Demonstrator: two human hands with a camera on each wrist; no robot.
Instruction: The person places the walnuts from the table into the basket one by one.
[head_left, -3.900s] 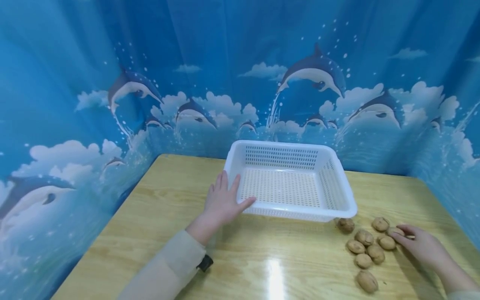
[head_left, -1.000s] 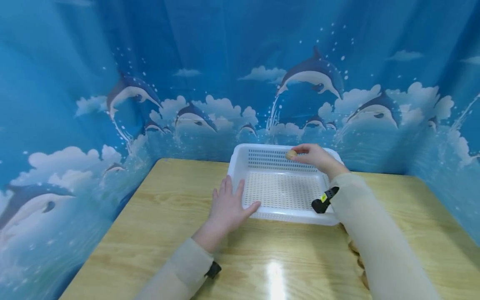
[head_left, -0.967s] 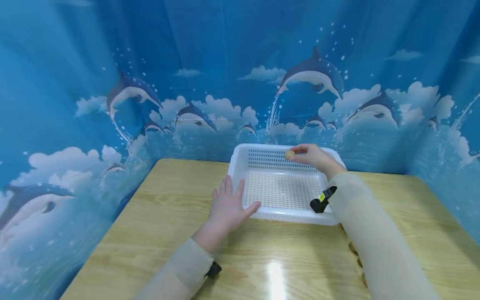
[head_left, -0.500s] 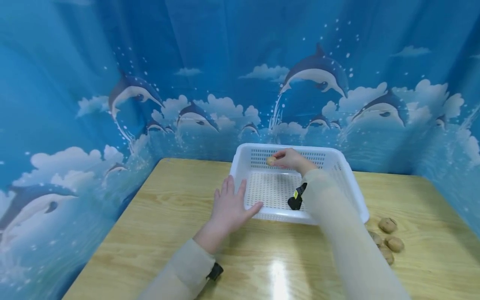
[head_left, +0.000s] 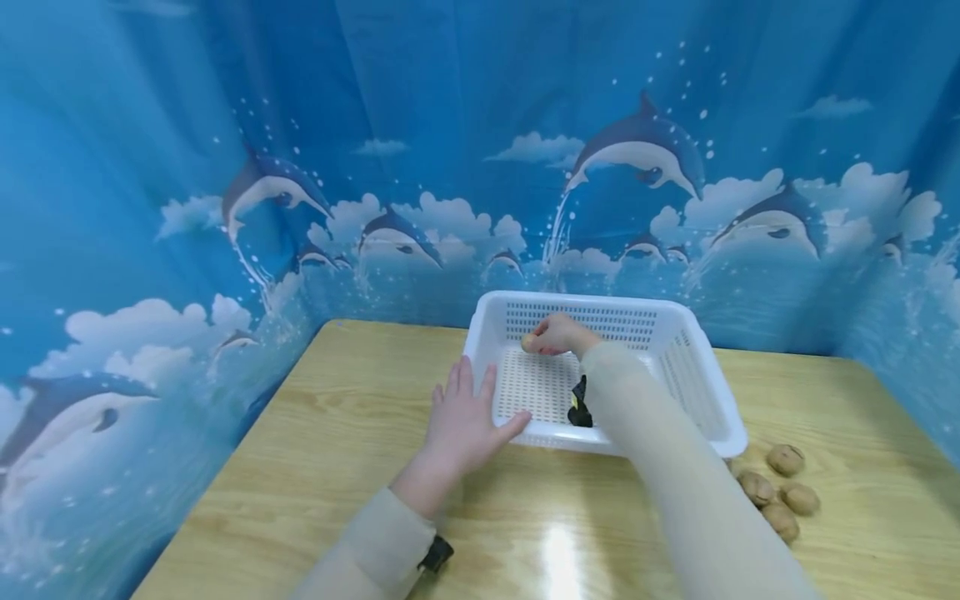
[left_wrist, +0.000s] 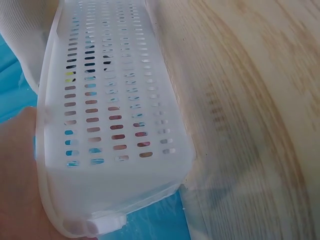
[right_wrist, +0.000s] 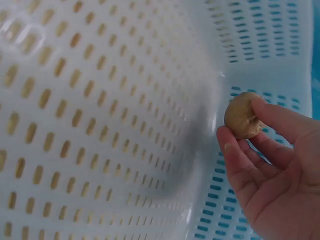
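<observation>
A white perforated plastic basket (head_left: 703,367) stands on the wooden table. Inside its left half, my right hand (head_left: 562,335) pinches a tan walnut (right_wrist: 239,117) between thumb and fingertips. The right wrist view shows this walnut held above the basket floor, close to the slotted wall. My left hand (head_left: 461,423) rests at the basket's left front corner, fingers spread over the left rim and thumb along the front rim. In the left wrist view, part of that hand (left_wrist: 17,175) shows beside the rim.
Several walnuts (head_left: 780,523) lie on the table (head_left: 315,450) right of the basket, partly hidden by the right sleeve (head_left: 675,475). A blue dolphin-print curtain (head_left: 450,150) surrounds the table at the back and sides.
My right hand took a walnut from the group on the right, carried it left over the basket, and has lowered it inside. The left hand stays at the basket corner.
</observation>
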